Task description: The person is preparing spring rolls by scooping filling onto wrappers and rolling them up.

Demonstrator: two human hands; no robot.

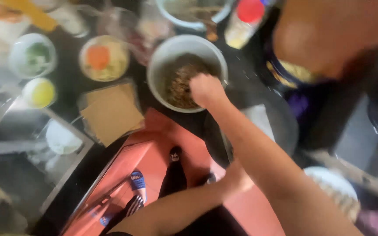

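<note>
Nearest the camera, the left hand [237, 179] rests low against the edge of the dark table [241, 87], beside a flat grey pan [281, 126]; blur hides its fingers, so I cannot tell whether its grip is open or closed, and nothing shows in it. Below it lie an orange-red floor [154, 153] and a foot in a blue sandal [138, 181]. Further out, the right arm stretches forward and the right hand [205, 89] dips into a large white bowl [158, 70] that stands near the middle of the table. The fingers curl down into the brown shredded filling [178, 85] inside it, the grip closed as if around a pinch of that filling, though the fingertips themselves are hidden. To do this well, it seems wise to take a modest, even portion, lift it straight up over the bowl so that loose strands fall back in, and keep the wrist clear of the rim. Left of the bowl lies a stack of tan square sheets [112, 111]. Beyond that stand a small bowl of pale shreds with orange on top [104, 58], a bowl of green pieces [32, 55] and a little yellow cup [39, 92]. Farthest off, a red-capped bottle [246, 17] stands near another white bowl [193, 13].
</note>
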